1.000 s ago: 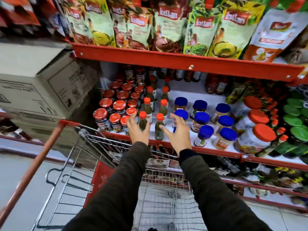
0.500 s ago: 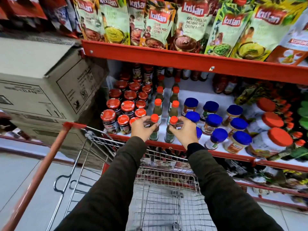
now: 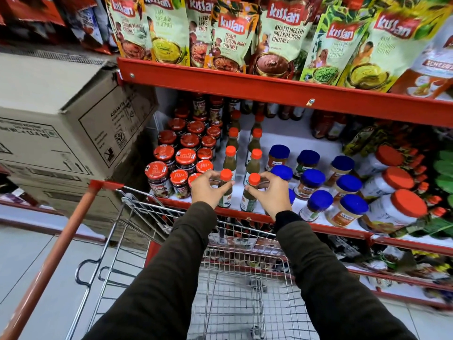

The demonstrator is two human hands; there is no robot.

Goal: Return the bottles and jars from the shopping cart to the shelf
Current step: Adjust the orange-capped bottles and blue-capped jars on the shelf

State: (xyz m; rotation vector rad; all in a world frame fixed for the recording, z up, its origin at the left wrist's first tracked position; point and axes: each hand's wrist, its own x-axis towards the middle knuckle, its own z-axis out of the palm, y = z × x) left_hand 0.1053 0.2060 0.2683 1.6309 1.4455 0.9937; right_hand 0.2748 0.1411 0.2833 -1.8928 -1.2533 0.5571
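Red shelf (image 3: 247,214) front: my left hand (image 3: 208,190) and right hand (image 3: 272,192) each gripped a bottle (image 3: 225,192), (image 3: 250,192), placing; next I judged release.

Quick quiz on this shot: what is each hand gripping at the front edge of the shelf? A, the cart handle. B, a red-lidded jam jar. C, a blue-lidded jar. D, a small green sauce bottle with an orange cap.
D: the left hand and right hand each wrap a small green sauce bottle with an orange cap.
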